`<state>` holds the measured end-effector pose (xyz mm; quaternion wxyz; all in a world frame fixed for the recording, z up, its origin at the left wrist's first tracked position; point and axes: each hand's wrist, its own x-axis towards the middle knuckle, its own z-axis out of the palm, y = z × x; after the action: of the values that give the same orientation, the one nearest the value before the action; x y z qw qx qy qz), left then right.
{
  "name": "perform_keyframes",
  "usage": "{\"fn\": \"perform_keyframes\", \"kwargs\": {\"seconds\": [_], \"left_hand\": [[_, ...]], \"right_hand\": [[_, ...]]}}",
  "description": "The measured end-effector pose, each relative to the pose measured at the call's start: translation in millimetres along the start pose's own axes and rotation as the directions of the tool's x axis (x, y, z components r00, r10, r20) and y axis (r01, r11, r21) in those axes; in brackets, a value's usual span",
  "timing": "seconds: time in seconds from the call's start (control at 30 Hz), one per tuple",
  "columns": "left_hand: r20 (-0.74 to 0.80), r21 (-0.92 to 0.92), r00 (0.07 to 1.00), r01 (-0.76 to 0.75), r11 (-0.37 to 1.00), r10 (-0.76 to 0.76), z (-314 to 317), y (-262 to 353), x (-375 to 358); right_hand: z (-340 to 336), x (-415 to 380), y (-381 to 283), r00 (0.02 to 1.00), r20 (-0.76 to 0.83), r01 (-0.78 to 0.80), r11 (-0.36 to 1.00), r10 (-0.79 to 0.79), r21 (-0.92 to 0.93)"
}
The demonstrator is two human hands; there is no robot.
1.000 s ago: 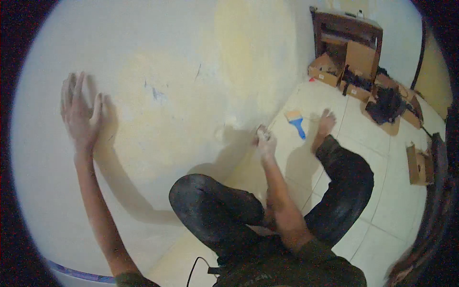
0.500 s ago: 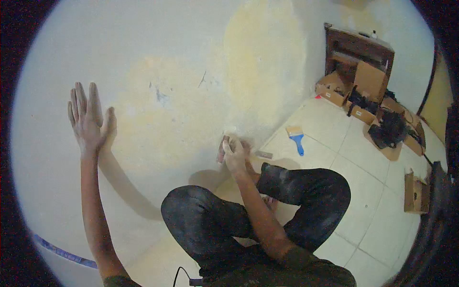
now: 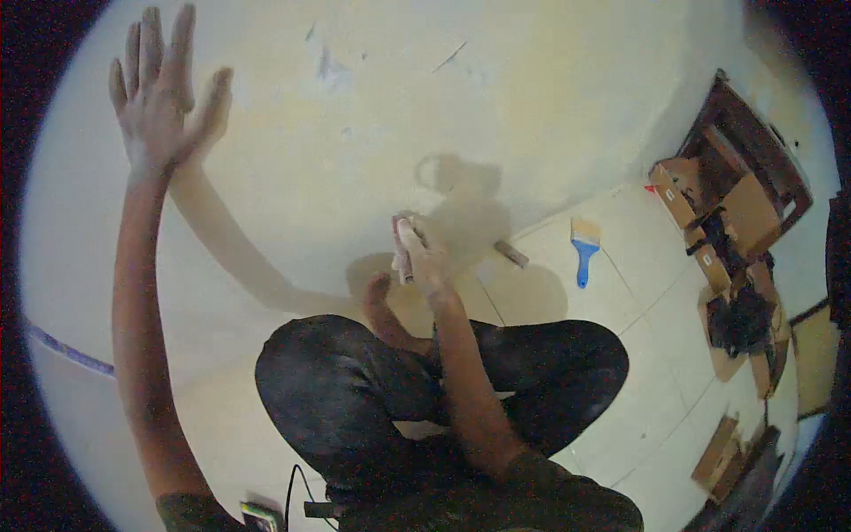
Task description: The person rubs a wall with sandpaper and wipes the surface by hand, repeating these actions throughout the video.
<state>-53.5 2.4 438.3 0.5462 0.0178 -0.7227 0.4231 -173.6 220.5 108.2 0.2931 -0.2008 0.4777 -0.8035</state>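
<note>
My left hand [image 3: 161, 120] lies flat against the pale wall [image 3: 292, 195], fingers spread and nothing in it. In my right hand [image 3: 432, 266] is a small reddish-brown block, which looks like a sanding block [image 3: 402, 253], with the fingers closed round it. The hand appears to be held off the wall, above my bare foot [image 3: 384, 310], and its shadow falls on the wall. Yellowish patches and a few dark scrapes [image 3: 328, 66] mark the wall surface. Pale dust seems to coat both hands.
On the tiled floor to the right lie a blue-handled paintbrush [image 3: 583, 257] and a small brown bar [image 3: 511, 254]. Open cardboard boxes [image 3: 753, 213] with dark contents stand by a brown wooden piece of furniture [image 3: 793, 173]. A black cable [image 3: 291, 488] runs near my lap.
My right hand has drawn back from the wall with the block in it. The view has tilted down and turned; my left hand sits higher in it, still on the wall.
</note>
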Motion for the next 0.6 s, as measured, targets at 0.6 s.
{"fn": "perform_keyframes", "kwargs": {"seconds": [0.6], "left_hand": [[0.02, 0.039, 0.978, -0.207, 0.978, 0.206, 12.1, 16.1, 87.1]], "right_hand": [[49.1, 33.9, 10.1, 0.777, 0.568, -0.167, 0.959, 0.272, -0.231]]}}
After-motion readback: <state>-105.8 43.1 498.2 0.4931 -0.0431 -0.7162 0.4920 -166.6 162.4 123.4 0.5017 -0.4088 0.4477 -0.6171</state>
